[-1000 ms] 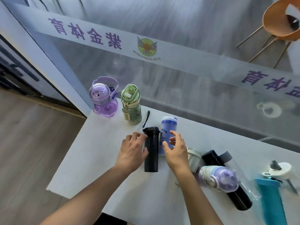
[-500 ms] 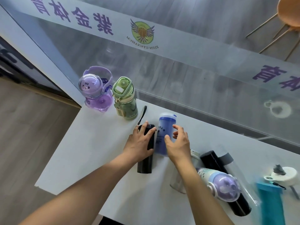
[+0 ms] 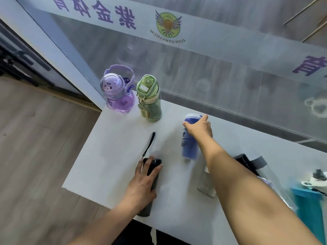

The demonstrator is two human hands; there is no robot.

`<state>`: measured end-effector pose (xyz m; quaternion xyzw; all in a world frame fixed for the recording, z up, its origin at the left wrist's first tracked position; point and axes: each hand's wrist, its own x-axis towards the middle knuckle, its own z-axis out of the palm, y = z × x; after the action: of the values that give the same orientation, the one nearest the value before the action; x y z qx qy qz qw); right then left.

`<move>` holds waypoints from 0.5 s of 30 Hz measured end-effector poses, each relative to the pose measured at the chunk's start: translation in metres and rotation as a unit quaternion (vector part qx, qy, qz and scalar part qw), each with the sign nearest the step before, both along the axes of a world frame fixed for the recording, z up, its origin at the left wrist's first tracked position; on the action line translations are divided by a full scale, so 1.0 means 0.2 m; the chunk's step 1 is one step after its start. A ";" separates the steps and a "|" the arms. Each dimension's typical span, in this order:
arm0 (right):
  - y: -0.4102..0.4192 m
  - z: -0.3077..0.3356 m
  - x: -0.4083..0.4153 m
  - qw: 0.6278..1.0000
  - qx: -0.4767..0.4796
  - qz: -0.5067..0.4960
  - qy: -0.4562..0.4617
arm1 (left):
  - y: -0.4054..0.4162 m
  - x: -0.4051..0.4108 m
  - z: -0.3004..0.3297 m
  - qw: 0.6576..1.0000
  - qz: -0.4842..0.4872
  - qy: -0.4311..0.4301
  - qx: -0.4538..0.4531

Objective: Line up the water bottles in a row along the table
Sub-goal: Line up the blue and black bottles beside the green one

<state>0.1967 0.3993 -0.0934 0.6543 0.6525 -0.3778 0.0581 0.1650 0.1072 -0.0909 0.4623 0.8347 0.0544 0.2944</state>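
Gripped the blue bottle (image 3: 188,145) just under its pale cap with the right hand (image 3: 199,129), fingers and thumb curled round the top. Held it toward the back of the table (image 3: 109,156), a little right of the green bottle (image 3: 149,99) and apart from it (whether standing or just lifted, could not tell). Looked like translucent plastic: stiff, smooth, probably light, and likely to tip if pushed high up. Better taken round the body or closed over the cap, as here. Bore dark print down its side, too small to read.

Wrapped the left hand (image 3: 143,183) round the upper part of the black bottle (image 3: 154,167), near the front edge. Judged that one hard-walled, slim and matte, so a firm grip round the middle should do. Showed no readable label.

Left a loose black strap (image 3: 149,144) lying on the table between the two. Saw the purple bottle (image 3: 117,91), with a cartoon face on its domed lid, upright at the back left corner beside the green one. Glimpsed more bottles at the right, partly hidden by the arm.

Read "GYMNASIUM" under a winged logo (image 3: 168,23) on the glass behind, with purple Chinese characters, all mirrored.
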 end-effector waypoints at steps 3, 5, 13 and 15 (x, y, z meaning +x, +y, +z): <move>-0.02 0.03 0.01 0.998 -0.003 -0.023 0.067 | -0.04 -0.02 0.00 1.000 0.006 -0.009 0.000; -0.02 0.08 0.01 0.991 0.038 -0.017 0.126 | -0.03 -0.03 0.00 1.000 0.007 -0.016 0.000; -0.09 0.33 -0.01 0.953 0.114 0.023 0.281 | -0.01 -0.06 0.01 1.000 -0.005 -0.018 -0.006; -0.12 0.33 -0.01 0.951 0.127 0.044 0.278 | -0.02 -0.06 0.01 1.000 -0.002 -0.022 -0.001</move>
<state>0.1951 0.3747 -0.0277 0.4956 0.7140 -0.4555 -0.1928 0.1524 0.1036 -0.0882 0.4621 0.8274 0.0627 0.3130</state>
